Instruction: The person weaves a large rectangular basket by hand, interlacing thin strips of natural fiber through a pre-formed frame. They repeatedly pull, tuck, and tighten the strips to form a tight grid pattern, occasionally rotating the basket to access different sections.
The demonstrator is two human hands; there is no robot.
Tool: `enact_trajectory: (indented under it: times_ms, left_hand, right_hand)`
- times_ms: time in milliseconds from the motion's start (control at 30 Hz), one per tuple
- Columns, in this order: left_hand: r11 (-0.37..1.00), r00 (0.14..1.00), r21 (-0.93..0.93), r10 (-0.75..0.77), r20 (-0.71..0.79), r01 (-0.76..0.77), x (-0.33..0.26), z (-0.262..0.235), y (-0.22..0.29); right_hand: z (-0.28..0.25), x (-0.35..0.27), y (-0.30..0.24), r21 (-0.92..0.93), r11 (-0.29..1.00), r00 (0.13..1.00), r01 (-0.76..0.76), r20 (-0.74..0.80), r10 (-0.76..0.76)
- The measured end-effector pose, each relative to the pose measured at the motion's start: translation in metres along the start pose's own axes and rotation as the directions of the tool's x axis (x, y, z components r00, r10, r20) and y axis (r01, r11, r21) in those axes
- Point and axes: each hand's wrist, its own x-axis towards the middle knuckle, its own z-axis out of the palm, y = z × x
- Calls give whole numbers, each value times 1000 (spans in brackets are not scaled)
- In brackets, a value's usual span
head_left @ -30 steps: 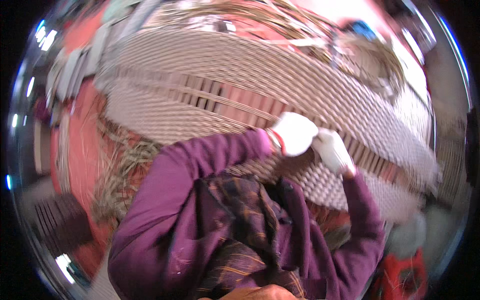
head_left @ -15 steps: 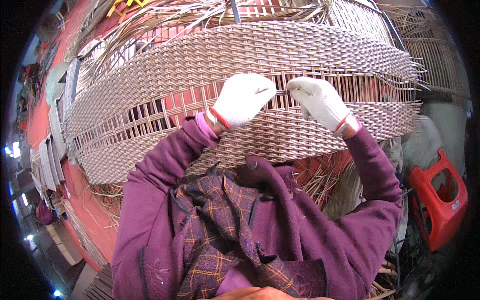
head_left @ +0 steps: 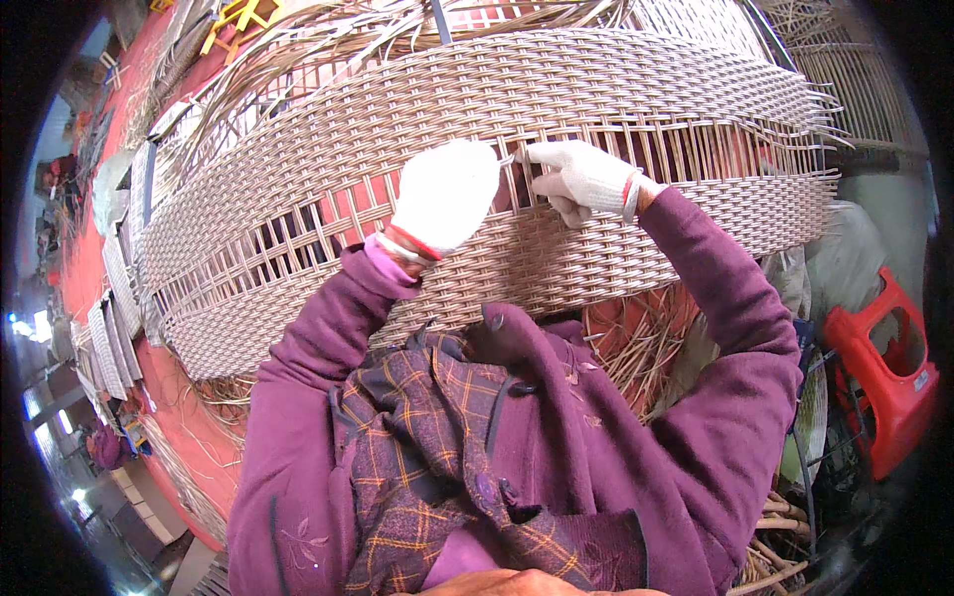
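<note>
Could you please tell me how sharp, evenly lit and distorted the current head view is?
Head view: sharp on the left hand, right hand and woven panel; soft, even light, no glare; fisheye bends the panel's edges; rim fades to black.

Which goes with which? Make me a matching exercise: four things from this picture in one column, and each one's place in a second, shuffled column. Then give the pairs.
Things:
1. left hand in a white glove
2. right hand in a white glove
3. red plastic stool
4. beige woven wicker panel

Places:
A. at the right edge, low beside the purple sleeve
B. spread wide across the top, in front of the person
C. on the unwoven gap of the weave, left of centre
D. on the upright strands, fingers pointing left, right of centre

Pairs: 1-C, 2-D, 3-A, 4-B
</note>
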Motion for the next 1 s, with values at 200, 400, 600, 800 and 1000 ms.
enact_trajectory:
  times_ms: [200, 400, 600, 800, 1000]
  left_hand:
    - [998, 986, 66, -32, 161, 21, 13, 28, 24]
    - [956, 988, -292, -80, -130, 39, 9, 0, 33]
    - [468, 863, -729, -198, 464, 499, 41, -8, 34]
    - [988, 992, -84, 129, -5, -129, 44, 18, 26]
    - [999, 995, -38, 26, 95, -23, 55, 55, 40]
  right_hand:
    - [3, 7, 1, -231, 971, 998, 59, -9, -62]
    - [3, -22, -8, -277, 958, 962, 67, -238, -136]
    - [-11, -73, -17, -126, 974, 936, 187, -279, -215]
    - [-7, -52, 7, -199, 980, 889, -1, -449, -90]
    - [-20, -19, 28, -243, 970, 975, -6, -216, -48]
